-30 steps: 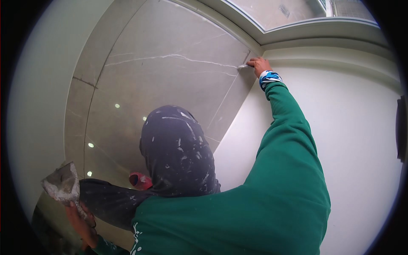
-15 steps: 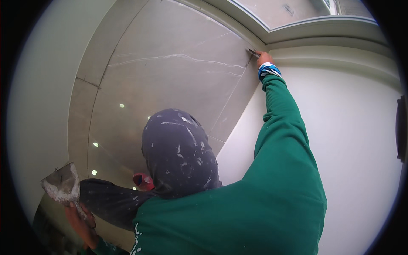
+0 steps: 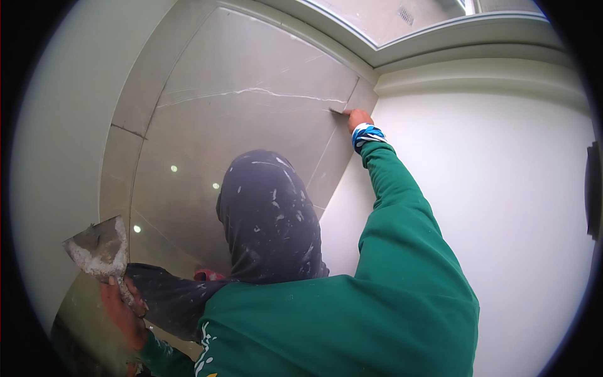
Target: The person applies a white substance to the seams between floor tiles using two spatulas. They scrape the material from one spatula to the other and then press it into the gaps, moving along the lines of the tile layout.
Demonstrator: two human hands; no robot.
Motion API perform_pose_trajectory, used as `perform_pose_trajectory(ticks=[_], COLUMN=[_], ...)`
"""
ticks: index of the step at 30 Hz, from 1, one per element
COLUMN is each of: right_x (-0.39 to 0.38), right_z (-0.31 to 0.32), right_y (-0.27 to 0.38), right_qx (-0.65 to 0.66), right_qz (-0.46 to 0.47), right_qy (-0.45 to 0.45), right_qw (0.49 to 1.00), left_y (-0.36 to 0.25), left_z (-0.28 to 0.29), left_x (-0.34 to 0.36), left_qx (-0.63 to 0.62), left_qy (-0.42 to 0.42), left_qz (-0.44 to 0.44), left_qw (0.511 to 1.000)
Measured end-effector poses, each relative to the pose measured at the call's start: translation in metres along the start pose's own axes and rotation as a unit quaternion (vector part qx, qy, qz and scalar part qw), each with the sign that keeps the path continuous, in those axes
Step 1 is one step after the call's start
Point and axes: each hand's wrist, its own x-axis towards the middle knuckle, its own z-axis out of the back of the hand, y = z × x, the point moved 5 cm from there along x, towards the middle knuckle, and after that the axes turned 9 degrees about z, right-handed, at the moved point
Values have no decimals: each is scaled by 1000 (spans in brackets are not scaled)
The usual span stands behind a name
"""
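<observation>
Far middle: grey veined floor tile. Near middle: bent knee in paint-spotted dark trousers, likely a squat to get down to tile level. Near left: left hand closed around a broad putty knife, blade up, probably keeping its whitish paste handy. Red item, maybe footwear, mostly hidden behind trousers. Far right: right hand pinches small scraper beside tile joint; handle covered, edge contact unclear.

Left fingers hold a wide, crusted scraper.
</observation>
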Motion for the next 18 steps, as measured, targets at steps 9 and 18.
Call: perform_pose_trajectory(ticks=[9, 18], right_x=[-90, -262], right_z=[186, 295], right_y=[235, 512], right_qx=[625, 371], right_qz=[286, 743], right_qy=[-85, -14], right_qw=[722, 557], left_y=[-6, -7], left_z=[-9, -25], left_x=[7, -4], left_qx=[-150, -264], left_qy=[275, 345], left_qz=[-61, -157], left_qw=[948, 887])
